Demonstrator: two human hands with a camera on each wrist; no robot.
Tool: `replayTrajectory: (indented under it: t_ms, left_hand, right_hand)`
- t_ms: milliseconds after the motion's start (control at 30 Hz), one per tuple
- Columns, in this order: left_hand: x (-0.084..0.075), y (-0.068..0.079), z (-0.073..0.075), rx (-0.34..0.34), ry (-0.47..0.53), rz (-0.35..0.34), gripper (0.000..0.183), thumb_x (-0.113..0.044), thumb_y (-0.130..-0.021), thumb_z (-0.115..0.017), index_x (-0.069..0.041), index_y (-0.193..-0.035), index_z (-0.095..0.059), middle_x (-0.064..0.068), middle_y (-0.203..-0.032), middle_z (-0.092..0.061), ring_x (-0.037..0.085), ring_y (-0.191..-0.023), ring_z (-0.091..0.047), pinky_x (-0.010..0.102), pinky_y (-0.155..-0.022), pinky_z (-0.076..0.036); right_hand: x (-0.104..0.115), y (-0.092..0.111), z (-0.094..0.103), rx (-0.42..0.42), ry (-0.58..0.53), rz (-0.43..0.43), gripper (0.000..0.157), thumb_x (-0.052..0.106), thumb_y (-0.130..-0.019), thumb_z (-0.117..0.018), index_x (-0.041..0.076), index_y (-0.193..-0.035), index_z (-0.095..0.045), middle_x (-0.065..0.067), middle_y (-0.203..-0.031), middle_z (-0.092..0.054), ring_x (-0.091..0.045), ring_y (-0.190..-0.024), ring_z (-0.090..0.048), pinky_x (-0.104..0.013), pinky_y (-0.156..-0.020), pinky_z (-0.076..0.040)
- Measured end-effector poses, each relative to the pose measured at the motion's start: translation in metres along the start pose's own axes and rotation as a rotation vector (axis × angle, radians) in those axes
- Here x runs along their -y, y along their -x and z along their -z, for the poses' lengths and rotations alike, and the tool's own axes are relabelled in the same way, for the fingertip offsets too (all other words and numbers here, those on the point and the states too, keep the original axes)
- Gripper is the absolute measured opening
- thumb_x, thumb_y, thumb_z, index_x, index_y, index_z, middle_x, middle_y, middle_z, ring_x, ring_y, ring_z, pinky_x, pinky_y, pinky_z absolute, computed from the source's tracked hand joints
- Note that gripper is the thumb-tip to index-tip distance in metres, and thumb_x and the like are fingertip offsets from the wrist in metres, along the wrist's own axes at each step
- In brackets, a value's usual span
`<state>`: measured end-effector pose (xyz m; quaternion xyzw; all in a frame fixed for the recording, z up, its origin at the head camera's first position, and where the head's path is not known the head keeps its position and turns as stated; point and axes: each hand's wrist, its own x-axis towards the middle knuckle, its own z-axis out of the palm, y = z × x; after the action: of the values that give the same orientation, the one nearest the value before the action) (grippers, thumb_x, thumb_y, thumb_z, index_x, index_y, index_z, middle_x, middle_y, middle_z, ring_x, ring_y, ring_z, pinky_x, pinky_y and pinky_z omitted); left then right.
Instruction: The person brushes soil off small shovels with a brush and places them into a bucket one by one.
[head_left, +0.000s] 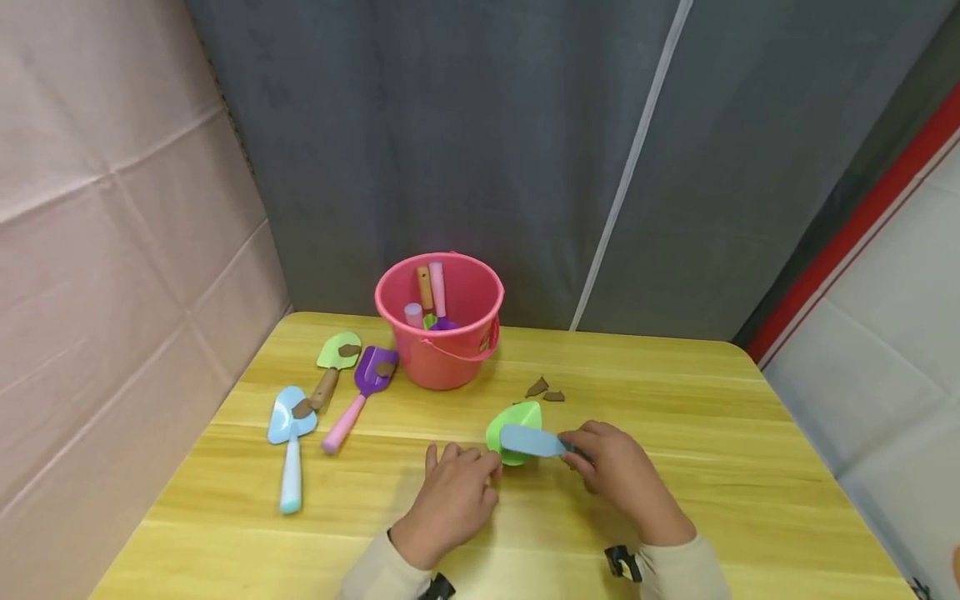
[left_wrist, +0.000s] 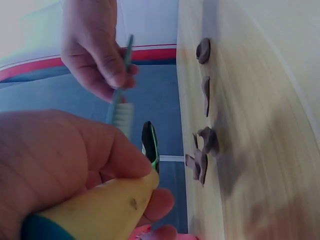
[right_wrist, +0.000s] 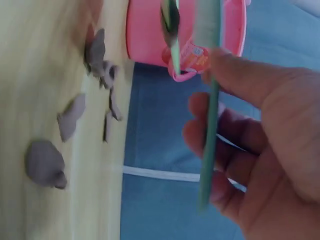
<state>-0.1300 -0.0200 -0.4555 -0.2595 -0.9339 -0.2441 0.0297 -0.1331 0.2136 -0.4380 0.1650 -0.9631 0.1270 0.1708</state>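
Far left on the desk [head_left: 195, 542] there's a blue shovel [head_left: 292, 458] with a brown scrap [head_left: 302, 408] on its blade, then a green trowel [head_left: 328, 358] and a purple shovel [head_left: 365, 392], a scrap on each. The blue blade is crammed right up by the trowel's handle, so one bump could dump both loads. Next over is the pink bucket [head_left: 442, 362] with a few tool handles [head_left: 438, 287] in it; knock it and I reckon the purple blade beside it gets jolted too.

The left grip [head_left: 453, 500] has thumb and fingers pinching the wooden handle [left_wrist: 102, 207] of the green scoop [head_left: 527, 412], which is right of the bucket and nearer the person. Wrist views make it look lifted off the desk. My worry: that rounded handle could roll in the pinch and tip the scoop. There's something dark in it, can't tell what.

The blue brush [head_left: 532, 442] overlaps the scoop from above; can't tell if they touch. Push too hard and it might flick stuff out. Loose scraps [head_left: 537, 387] lie just past the scoop, and they'd probably skid if swept fast. Rightmost, the right grip [head_left: 618, 471] holds the brush's thin handle, which could pivot under load.
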Motion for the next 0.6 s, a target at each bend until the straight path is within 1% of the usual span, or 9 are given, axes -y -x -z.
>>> replayTrajectory:
  t_ms: [67, 133, 200, 267, 333, 433, 467, 533, 600]
  left_hand:
    - [-0.0017, 0.0, 0.0009, 0.016, 0.014, -0.015, 0.018, -0.01, -0.073, -0.056, -0.025, -0.085, -0.057, -0.014, -0.072, -0.048, 0.015, -0.081, -0.044, 0.069, -0.094, -0.016]
    - [-0.0039, 0.0008, 0.0013, 0.034, 0.03, -0.033, 0.019, -0.01, -0.073, -0.055, -0.025, -0.084, -0.057, -0.015, -0.072, -0.048, 0.015, -0.084, -0.045, 0.069, -0.094, -0.017]
    - [-0.0058, 0.0019, 0.0013, 0.032, 0.03, -0.042, 0.018, -0.01, -0.072, -0.055, -0.024, -0.084, -0.056, -0.014, -0.073, -0.048, 0.016, -0.085, -0.046, 0.069, -0.093, -0.018]
    - [-0.0058, 0.0031, 0.0007, 0.028, 0.027, -0.037, 0.019, -0.009, -0.071, -0.055, -0.024, -0.083, -0.056, -0.014, -0.073, -0.049, 0.016, -0.083, -0.045, 0.069, -0.093, -0.018]
    - [-0.0035, 0.0047, -0.0012, 0.019, 0.018, -0.019, 0.019, -0.009, -0.071, -0.055, -0.024, -0.083, -0.056, -0.013, -0.072, -0.049, 0.015, -0.081, -0.044, 0.068, -0.093, -0.018]
    - [0.0008, 0.006, -0.0036, 0.015, 0.018, -0.005, 0.018, -0.01, -0.071, -0.055, -0.024, -0.083, -0.056, -0.014, -0.071, -0.048, 0.015, -0.08, -0.044, 0.068, -0.093, -0.018]
    - [0.0012, 0.006, -0.0036, 0.015, 0.024, -0.006, 0.018, -0.009, -0.071, -0.055, -0.024, -0.083, -0.057, -0.014, -0.072, -0.048, 0.015, -0.081, -0.044, 0.069, -0.093, -0.018]
    - [0.0004, 0.0051, -0.003, 0.013, 0.029, -0.013, 0.019, -0.009, -0.072, -0.056, -0.024, -0.083, -0.056, -0.014, -0.072, -0.048, 0.015, -0.081, -0.044, 0.069, -0.093, -0.018]
    - [-0.0021, 0.0038, -0.0016, 0.012, 0.032, -0.024, 0.019, -0.009, -0.072, -0.056, -0.025, -0.082, -0.056, -0.014, -0.072, -0.049, 0.015, -0.082, -0.044, 0.069, -0.093, -0.018]
  right_hand:
    - [0.0002, -0.0003, -0.002, -0.018, 0.016, 0.013, 0.022, 0.018, -0.076, -0.074, 0.011, -0.097, -0.071, 0.006, -0.075, -0.057, -0.006, -0.061, -0.048, -0.025, -0.054, -0.042]
    - [0.0007, -0.0003, -0.0033, -0.087, 0.057, -0.04, 0.022, 0.018, -0.077, -0.073, 0.01, -0.097, -0.07, 0.002, -0.074, -0.057, -0.01, -0.06, -0.05, -0.027, -0.051, -0.042]
    - [0.001, 0.0, -0.0032, -0.156, 0.078, -0.112, 0.022, 0.018, -0.078, -0.072, 0.008, -0.098, -0.069, -0.001, -0.074, -0.058, -0.013, -0.058, -0.05, -0.029, -0.048, -0.04]
    - [0.0006, 0.0012, -0.0018, -0.182, 0.082, -0.156, 0.023, 0.017, -0.077, -0.072, 0.007, -0.098, -0.069, -0.003, -0.074, -0.058, -0.014, -0.055, -0.048, -0.029, -0.047, -0.039]
    - [-0.0006, 0.0028, 0.0002, -0.129, 0.05, -0.151, 0.023, 0.017, -0.077, -0.073, 0.009, -0.098, -0.07, 0.0, -0.075, -0.058, -0.01, -0.057, -0.047, -0.028, -0.049, -0.04]
    - [-0.0035, 0.0059, 0.0014, 0.021, -0.033, -0.077, 0.023, 0.018, -0.076, -0.073, 0.013, -0.098, -0.07, 0.008, -0.078, -0.057, -0.003, -0.06, -0.045, -0.024, -0.054, -0.041]
    - [-0.0045, 0.0064, 0.0011, 0.051, -0.049, -0.045, 0.022, 0.018, -0.076, -0.073, 0.014, -0.098, -0.071, 0.01, -0.078, -0.057, -0.002, -0.062, -0.044, -0.023, -0.056, -0.041]
    - [-0.0056, 0.0064, -0.0005, 0.055, -0.052, -0.002, 0.022, 0.018, -0.075, -0.074, 0.015, -0.097, -0.071, 0.011, -0.078, -0.056, -0.001, -0.063, -0.045, -0.022, -0.057, -0.042]
    - [-0.0053, 0.0051, -0.0015, -0.017, -0.006, -0.011, 0.022, 0.017, -0.075, -0.074, 0.013, -0.096, -0.071, 0.008, -0.076, -0.056, -0.005, -0.061, -0.045, -0.023, -0.053, -0.04]
